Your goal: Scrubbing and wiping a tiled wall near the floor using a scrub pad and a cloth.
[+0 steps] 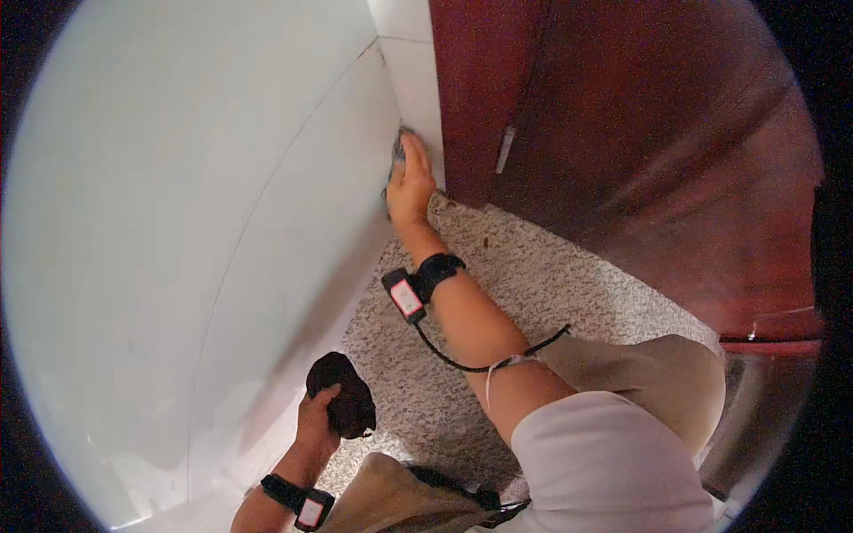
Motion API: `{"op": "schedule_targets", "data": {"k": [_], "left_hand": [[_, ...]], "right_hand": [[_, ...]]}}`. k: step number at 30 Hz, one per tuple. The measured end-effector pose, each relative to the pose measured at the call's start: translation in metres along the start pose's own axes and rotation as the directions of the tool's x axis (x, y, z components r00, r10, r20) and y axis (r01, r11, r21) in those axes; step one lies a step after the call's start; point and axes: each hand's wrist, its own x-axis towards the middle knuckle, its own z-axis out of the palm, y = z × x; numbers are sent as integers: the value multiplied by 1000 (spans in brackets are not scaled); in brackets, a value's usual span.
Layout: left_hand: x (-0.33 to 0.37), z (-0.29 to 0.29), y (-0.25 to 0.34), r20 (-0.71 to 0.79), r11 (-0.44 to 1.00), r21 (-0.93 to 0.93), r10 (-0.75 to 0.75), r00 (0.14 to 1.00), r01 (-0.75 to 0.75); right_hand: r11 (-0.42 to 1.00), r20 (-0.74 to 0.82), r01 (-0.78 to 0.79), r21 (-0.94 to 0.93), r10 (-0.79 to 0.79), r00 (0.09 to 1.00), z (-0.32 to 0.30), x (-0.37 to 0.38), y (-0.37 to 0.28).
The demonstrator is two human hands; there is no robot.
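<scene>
My right hand (412,185) reaches forward to the corner between the pale tiled wall and the narrow white strip beside the door. Its fingers press a dark grey pad (398,149) to the tile; the hand covers most of the pad, so I cannot tell whether it is cloth or a scrubber. Lower left, near the wall's foot, my left hand (316,421) grips a bunched dark brown cloth (341,395), with the thumb lying over it. Each wrist wears a black strap with a small box.
Glossy white tiles (178,222) with thin seams fill the left side. A dark red wooden door (657,151) stands at the right. Speckled stone floor (409,391) lies between them, below my arms. My bent knees (657,373) take up the lower right, and a black cable (453,360) runs along my right forearm.
</scene>
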Motion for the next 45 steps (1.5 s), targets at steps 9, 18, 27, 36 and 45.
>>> {"op": "schedule_targets", "data": {"k": [9, 18, 27, 36, 45], "left_hand": [[-6, 3, 1, 28, 999, 41, 28, 999, -29], [3, -8, 5, -32, 999, 45, 11, 999, -9], [-6, 2, 1, 19, 999, 51, 16, 1000, -17], [-4, -3, 1, -63, 1000, 14, -2, 998, 3], [2, -14, 5, -124, 995, -53, 76, 989, -83]], "right_hand": [[964, 85, -261, 54, 256, 963, 1, -1, -14], [984, -76, -102, 145, 114, 991, 18, -9, 5], [702, 327, -644, -303, 712, 622, 18, -53, 66], [659, 375, -539, -524, 747, 549, -2, -74, 27], [733, 321, -637, -238, 678, 661, -2, -77, 8]]}}
